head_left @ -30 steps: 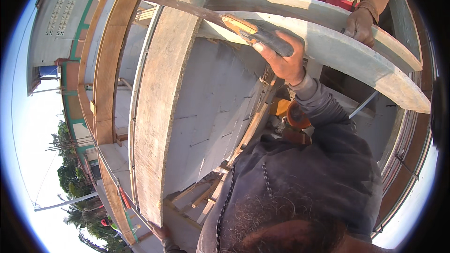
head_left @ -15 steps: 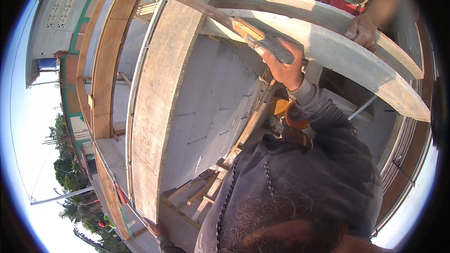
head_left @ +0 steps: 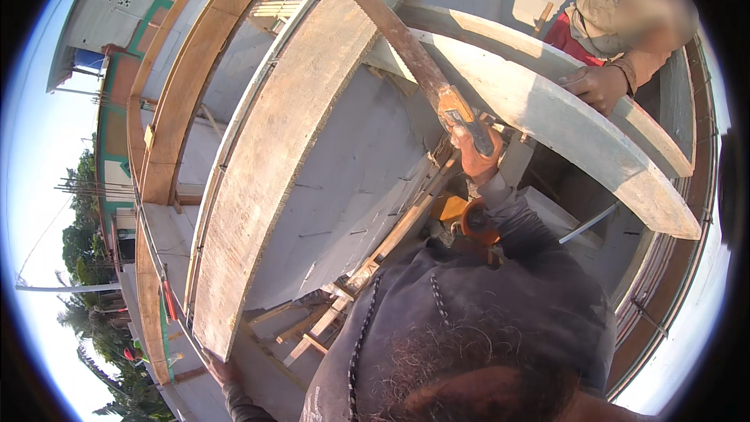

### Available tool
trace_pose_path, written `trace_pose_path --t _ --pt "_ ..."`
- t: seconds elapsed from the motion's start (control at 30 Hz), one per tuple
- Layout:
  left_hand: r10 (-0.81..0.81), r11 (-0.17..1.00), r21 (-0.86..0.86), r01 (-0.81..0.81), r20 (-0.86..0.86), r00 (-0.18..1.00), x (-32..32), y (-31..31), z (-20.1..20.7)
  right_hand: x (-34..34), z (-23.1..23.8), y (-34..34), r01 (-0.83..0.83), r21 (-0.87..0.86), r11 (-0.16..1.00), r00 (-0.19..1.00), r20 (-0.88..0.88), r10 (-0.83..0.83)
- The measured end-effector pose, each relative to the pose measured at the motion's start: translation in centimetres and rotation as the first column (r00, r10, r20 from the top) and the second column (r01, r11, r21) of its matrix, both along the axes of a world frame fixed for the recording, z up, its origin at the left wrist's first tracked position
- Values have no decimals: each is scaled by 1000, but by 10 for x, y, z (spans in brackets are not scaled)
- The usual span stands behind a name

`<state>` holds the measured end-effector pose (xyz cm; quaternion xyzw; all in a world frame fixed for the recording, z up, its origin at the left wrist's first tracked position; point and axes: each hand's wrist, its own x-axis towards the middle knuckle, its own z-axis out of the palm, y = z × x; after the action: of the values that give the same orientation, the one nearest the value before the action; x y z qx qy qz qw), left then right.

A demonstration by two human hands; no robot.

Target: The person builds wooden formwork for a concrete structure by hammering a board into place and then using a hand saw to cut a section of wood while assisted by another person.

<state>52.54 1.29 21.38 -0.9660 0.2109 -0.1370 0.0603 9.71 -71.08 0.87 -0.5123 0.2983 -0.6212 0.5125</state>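
My right hand (head_left: 478,155) is closed around the handle of a hand saw (head_left: 406,47). The saw's long rusty blade slants up and left across the wide wooden plank (head_left: 273,156), its toothed edge facing the plank's side. Whether the teeth touch the wood I cannot tell. At the lower end of that plank, my left hand (head_left: 223,371) grips the corner, its fingers partly hidden by the edge. Right of the saw lies a grey-white board (head_left: 539,109) that passes close to the plank's upper part.
A co-worker's hand (head_left: 598,87) presses on a second board (head_left: 656,125) at upper right. Brown timber forms (head_left: 176,109) and thin metal bars run along the left. A red-handled tool (head_left: 169,301) sits beside the plank. Below is a grey wall (head_left: 344,180) with protruding wires.
My right hand has drawn the saw back and down toward me, and its blade now points more steeply upward. The view has shifted; my left hand stays at the plank's end.
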Motion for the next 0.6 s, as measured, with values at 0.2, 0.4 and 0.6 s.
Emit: trace_pose_path --t 0.2,0.4,0.6 --pt "52 998 38 -53 20 998 5 19 -2 -40 -25 56 38 99 994 994 -110 -27" --pt "16 995 -102 -10 59 998 -9 -10 -7 -107 -23 89 52 2 999 961 -271 -49" --pt "124 989 -89 -121 37 992 -6 -2 -12 -142 89 104 85 -71 994 987 -132 -93"
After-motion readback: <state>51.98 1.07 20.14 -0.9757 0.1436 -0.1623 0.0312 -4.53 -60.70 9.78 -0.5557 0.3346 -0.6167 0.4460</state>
